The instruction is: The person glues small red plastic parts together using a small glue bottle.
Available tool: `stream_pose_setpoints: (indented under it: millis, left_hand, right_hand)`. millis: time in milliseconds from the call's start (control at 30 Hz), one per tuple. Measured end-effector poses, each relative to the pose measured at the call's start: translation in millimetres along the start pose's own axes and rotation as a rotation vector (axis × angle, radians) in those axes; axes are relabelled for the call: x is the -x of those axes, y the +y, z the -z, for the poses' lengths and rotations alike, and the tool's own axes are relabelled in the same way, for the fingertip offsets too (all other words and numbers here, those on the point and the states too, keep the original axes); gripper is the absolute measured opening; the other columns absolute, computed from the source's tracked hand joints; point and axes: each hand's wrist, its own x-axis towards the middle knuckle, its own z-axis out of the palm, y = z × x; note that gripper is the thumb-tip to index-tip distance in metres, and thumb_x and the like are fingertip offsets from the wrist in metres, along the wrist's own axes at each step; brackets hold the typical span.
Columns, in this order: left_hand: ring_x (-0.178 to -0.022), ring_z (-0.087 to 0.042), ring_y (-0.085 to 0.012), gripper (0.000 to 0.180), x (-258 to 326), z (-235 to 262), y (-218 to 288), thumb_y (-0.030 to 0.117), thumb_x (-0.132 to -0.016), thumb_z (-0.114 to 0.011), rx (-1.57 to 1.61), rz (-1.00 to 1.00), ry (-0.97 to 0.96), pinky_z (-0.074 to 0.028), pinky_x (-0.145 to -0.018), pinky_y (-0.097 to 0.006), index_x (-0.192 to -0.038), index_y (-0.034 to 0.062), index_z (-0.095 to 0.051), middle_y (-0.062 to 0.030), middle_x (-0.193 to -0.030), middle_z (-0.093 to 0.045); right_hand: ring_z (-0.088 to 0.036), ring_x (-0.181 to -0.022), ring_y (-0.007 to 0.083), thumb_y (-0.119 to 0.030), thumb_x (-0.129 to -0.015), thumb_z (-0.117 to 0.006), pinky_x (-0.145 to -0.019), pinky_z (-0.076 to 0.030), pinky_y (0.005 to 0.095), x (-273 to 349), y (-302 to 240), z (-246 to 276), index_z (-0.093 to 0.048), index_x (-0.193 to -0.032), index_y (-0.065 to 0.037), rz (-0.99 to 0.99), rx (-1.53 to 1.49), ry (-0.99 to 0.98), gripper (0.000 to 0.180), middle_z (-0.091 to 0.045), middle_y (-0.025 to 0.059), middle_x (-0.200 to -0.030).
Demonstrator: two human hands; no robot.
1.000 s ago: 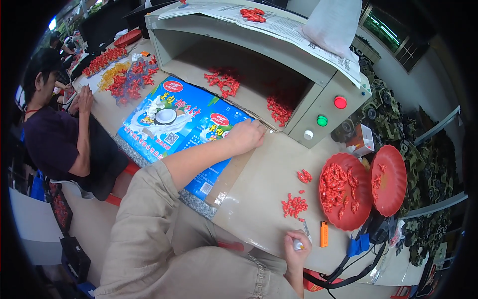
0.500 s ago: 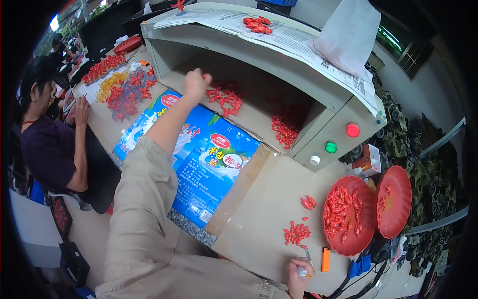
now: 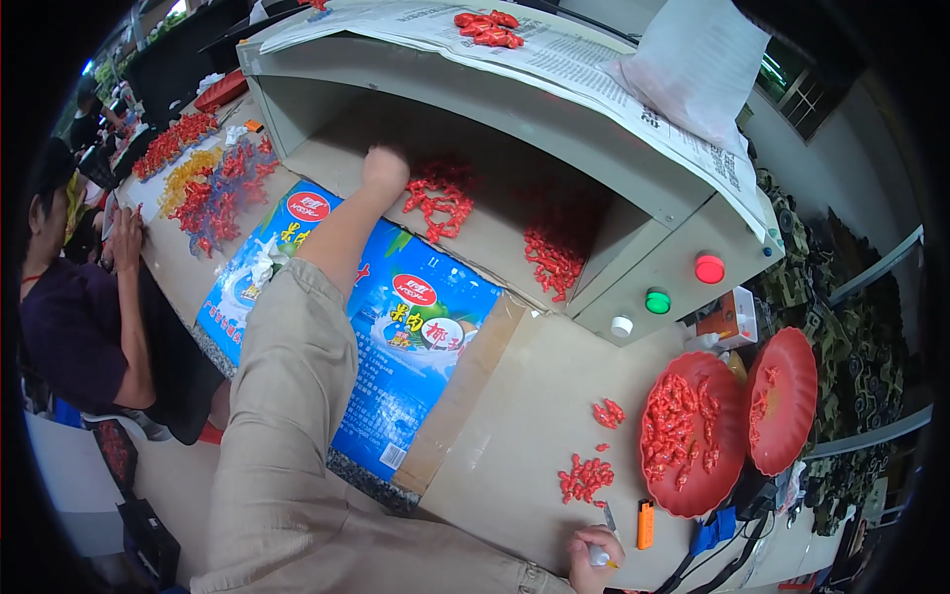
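My left arm reaches forward over a blue printed cardboard sheet [image 3: 396, 366]. My left hand [image 3: 384, 173] is at the mouth of a grey metal box [image 3: 633, 267], beside a heap of small red figures [image 3: 440, 203]. That hand is smeared by motion, so its fingers and anything in them do not show clearly. Low on the right, my right hand [image 3: 586, 559] is closed around a small white object with a yellow tip [image 3: 600, 556]. A thin metal blade [image 3: 609, 517] shows just beyond the fingers. Near it lies a loose pile of small red pieces [image 3: 586, 478].
Two red scalloped trays [image 3: 737, 450] with red pieces stand right, near an orange lighter [image 3: 645, 525]. More red pieces [image 3: 552, 262] lie inside the box. Newspaper [image 3: 554, 64] and a white bag [image 3: 693, 69] cover its top. A co-worker [image 3: 79, 297] sits left.
My view has shifted slightly, moving the box and cardboard leftward in the picture. My left hand has moved a little at the box opening and become blurred. My right hand keeps its grip.
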Motion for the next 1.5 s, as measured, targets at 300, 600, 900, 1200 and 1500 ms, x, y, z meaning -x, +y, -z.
stream_pose_setpoints:
  millis: [300, 600, 900, 1200, 1500]
  left_hand:
    - [-0.081, -0.055, -0.0285, 0.018, 7, 10, -3, 0.013, -0.073, -0.047, -0.097, 0.054, -0.039, -0.046, -0.071, -0.036, -0.077, 0.0030, -0.062, -0.0151, -0.079, -0.059]
    - [-0.087, -0.052, -0.0265, 0.022, 19, 60, 30, 0.022, -0.074, -0.049, -0.299, -0.009, -0.067, -0.043, -0.065, -0.034, -0.075, 0.0062, -0.064, -0.0115, -0.080, -0.060]
    - [-0.082, -0.046, -0.0249, 0.017, 104, 78, 173, 0.023, -0.071, -0.057, 0.439, -0.650, -0.164, -0.040, -0.071, -0.037, -0.077, 0.0083, -0.063, -0.0083, -0.078, -0.052]
    - [-0.078, -0.049, -0.0253, 0.020, 99, 79, 183, 0.022, -0.077, -0.053, 0.729, -0.278, -0.308, -0.041, -0.070, -0.036, -0.082, 0.0034, -0.061, -0.0103, -0.085, -0.055]
    - [-0.071, -0.052, -0.0090, 0.022, 185, 161, 157, 0.017, -0.088, -0.042, 2.156, 0.559, -1.155, -0.044, -0.060, -0.020, -0.104, 0.0046, -0.050, -0.0035, -0.081, -0.055]
  right_hand:
    - [-0.053, -0.080, 0.0167, -0.001, -0.074, -0.058, -0.072, -0.041, 0.0252, -2, 5, 4, -0.057, -0.086, -0.004, 0.116, 0.009, -0.036, 0.012, -0.056, 0.0101, -0.087]
    - [-0.052, -0.063, 0.0137, 0.004, -0.065, -0.059, -0.058, -0.040, 0.0234, -4, 23, -3, -0.058, -0.073, 0.000, 0.114, -0.141, 0.060, 0.009, -0.056, 0.0077, -0.069]
    - [-0.051, -0.063, 0.0127, 0.003, -0.066, -0.060, -0.058, -0.039, 0.0226, -5, 22, -7, -0.058, -0.073, 0.001, 0.123, -0.171, 0.068, 0.008, -0.056, 0.0070, -0.069]
    - [-0.049, -0.063, 0.0106, 0.003, -0.067, -0.059, -0.058, -0.038, 0.0217, -5, 23, -8, -0.058, -0.074, 0.001, 0.135, -0.190, 0.068, 0.007, -0.054, 0.0051, -0.068]
    - [-0.047, -0.071, 0.0079, -0.002, -0.070, -0.056, -0.062, -0.037, 0.0198, -10, 32, -5, -0.043, -0.101, -0.002, 0.081, -0.411, 0.064, 0.034, -0.049, 0.0027, -0.077]
